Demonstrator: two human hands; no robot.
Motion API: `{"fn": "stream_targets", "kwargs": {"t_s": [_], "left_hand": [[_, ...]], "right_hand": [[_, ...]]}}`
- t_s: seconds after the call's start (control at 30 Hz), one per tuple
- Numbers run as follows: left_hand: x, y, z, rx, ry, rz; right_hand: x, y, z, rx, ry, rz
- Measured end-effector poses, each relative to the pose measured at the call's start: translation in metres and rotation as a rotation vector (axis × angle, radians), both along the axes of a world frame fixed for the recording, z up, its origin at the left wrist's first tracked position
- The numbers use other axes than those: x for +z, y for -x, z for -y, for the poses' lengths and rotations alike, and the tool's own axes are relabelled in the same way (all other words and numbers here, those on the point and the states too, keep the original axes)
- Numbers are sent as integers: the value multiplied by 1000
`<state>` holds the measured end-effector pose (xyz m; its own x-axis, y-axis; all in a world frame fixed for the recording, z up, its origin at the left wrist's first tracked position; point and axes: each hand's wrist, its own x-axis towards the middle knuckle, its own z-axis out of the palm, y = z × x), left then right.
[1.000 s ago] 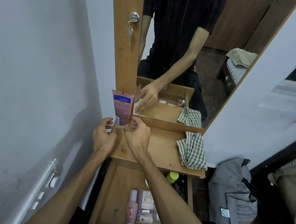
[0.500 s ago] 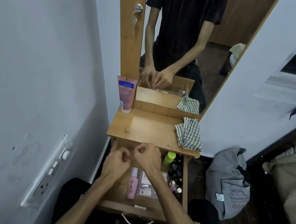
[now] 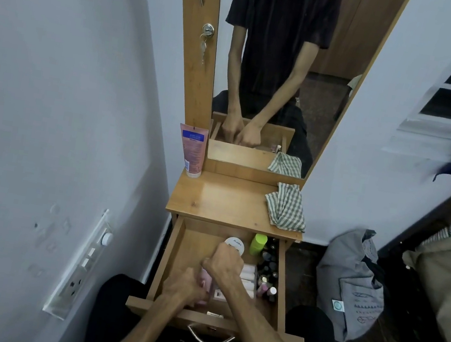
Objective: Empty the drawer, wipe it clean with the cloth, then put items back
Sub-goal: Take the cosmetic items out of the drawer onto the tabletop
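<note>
I am watching both hands working inside the open drawer (image 3: 175,254), which is pulled out under the wooden tabletop (image 3: 225,200). The left hand (image 3: 185,287) is curling its fingers around a pink bottle (image 3: 205,278) lying near the drawer's front, so I am reading this as the emptying step, with most of the contents not yet out. The right hand (image 3: 225,264) is hovering clenched just above the small boxes (image 3: 248,278); whether it is pinching anything I cannot tell, as its own back is hiding the fingertips.

To do this well, I am thinking the bottle should be lifted straight up and clear of the boxes beside it, then stood on the tabletop next to the pink tube (image 3: 193,151) at the back left (that corner is already serving as a parking spot). The cluster of little bottles (image 3: 268,275) along the drawer's right wall looks easy to topple, so I would be taking those last and one at a time. A white round lid (image 3: 234,244) and a green cap (image 3: 258,242) are sitting toward the back.

The checked cloth (image 3: 286,207) is lying crumpled on the tabletop's right side, untouched. A mirror (image 3: 280,61) is rising behind, a grey bag (image 3: 348,282) is slumping on the dark floor to the right, and a switch panel (image 3: 82,266) is fixed on the wall to the left.
</note>
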<state>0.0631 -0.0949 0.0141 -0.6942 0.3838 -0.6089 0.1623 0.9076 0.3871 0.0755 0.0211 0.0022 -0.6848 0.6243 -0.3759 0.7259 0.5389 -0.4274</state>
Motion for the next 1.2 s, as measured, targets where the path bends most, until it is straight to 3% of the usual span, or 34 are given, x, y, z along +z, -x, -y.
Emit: {"fn": "stream_targets", "kwargs": {"t_s": [0.23, 0.4, 0.87, 1.2], "left_hand": [[-1, -1, -4, -49, -10, -37], [-2, 2, 6, 45, -74, -98], [42, 51, 4, 314, -544, -543], [72, 132, -38, 456, -566, -633]], "right_hand": [[-4, 1, 4, -17, 53, -6], [4, 2, -3, -48, 128, -62], [98, 45, -5, -25, 88, -664], [133, 115, -8, 45, -12, -824]]}}
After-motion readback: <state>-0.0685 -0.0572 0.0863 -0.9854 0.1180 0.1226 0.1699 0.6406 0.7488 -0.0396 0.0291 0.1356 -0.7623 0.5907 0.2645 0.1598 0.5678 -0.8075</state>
